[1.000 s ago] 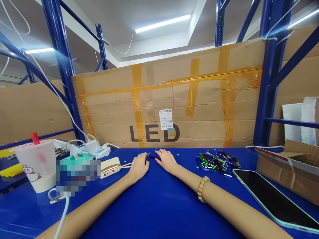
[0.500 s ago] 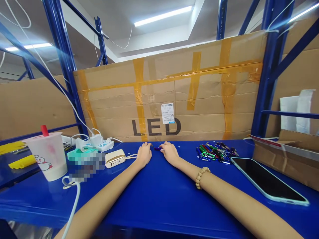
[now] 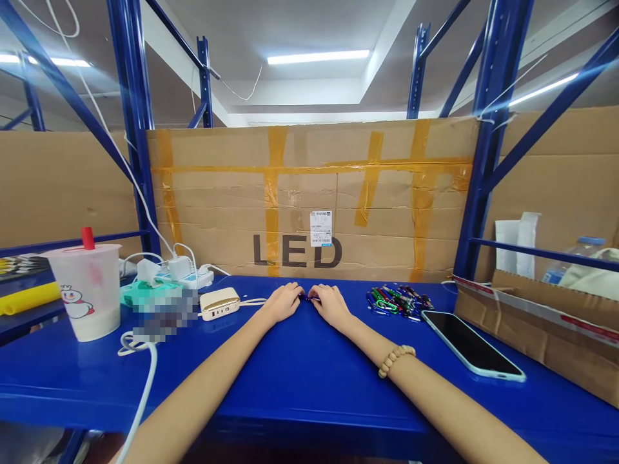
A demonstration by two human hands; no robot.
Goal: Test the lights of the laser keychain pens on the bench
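Note:
At the back of the blue table, a slim dark purple piece [image 3: 310, 298] lies between my two hands. It is small and partly covered by fingers, so its exact kind is unclear. My left hand [image 3: 284, 301] has its bent fingertips closed at the left end of it. From the other side, my right hand [image 3: 329, 303] pinches the right end with thumb and fingers. To the right lies a pile of small colourful carabiners [image 3: 399, 301], with a bright green loop among them.
Left of my hands are a cream power bank [image 3: 219, 304], a power strip [image 3: 198, 277], a white cup [image 3: 91, 296] and a loose cable [image 3: 147, 380]. A phone [image 3: 474, 345] and an open cardboard box [image 3: 536, 328] are on the right. A large carton [image 3: 217, 206] stands behind.
My left hand has moved right and now meets the purple piece, which earlier lay in a gap beside it. The right hand still holds its end. The camera view has levelled and shifted.

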